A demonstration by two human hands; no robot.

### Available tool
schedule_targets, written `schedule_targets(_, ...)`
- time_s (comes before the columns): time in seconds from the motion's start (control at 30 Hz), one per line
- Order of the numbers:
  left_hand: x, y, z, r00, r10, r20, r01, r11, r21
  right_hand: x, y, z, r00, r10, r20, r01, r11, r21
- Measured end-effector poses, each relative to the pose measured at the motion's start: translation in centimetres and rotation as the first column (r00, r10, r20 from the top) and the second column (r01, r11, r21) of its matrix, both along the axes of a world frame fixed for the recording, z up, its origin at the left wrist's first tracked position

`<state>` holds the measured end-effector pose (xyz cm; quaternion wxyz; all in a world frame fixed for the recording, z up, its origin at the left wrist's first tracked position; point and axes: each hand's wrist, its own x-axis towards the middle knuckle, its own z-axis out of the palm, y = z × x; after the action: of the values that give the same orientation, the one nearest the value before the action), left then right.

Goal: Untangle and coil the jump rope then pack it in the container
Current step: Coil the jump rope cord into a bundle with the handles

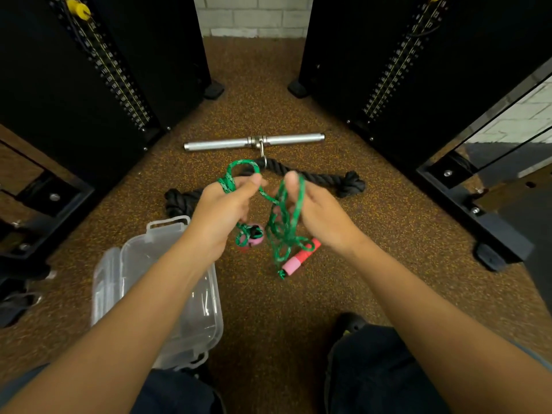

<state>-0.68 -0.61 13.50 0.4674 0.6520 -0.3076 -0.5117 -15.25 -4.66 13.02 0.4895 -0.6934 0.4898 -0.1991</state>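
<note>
Green jump rope (pixel 282 225) hangs tangled btwn our hands; left hand (pixel 227 204) fingers curl round a loop, right hand (pixel 313 210) fingers hold several strands; untangling underway, we judge; coiling & packing into clear container (pixel 140 255) on floor (pixel 263 85) not yet done.

Floor (pixel 298 294): brown speckled rubber.
Metal bar (pixel 221 144): lying on floor.
Black rope (pixel 322 177): knotted ends, just beside bar.
Weight stacks (pixel 104 70): black, either side.
</note>
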Motion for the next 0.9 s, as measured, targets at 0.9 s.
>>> schedule_targets(0.9, -0.6, 0.4, -1.4, 0.92, -0.319, 0.227, 0.311, 0.948, 0.071, -0.7, -1.4, -0.9, 0.958, -0.228, 0.174, 0.122, 0.873, 0.472)
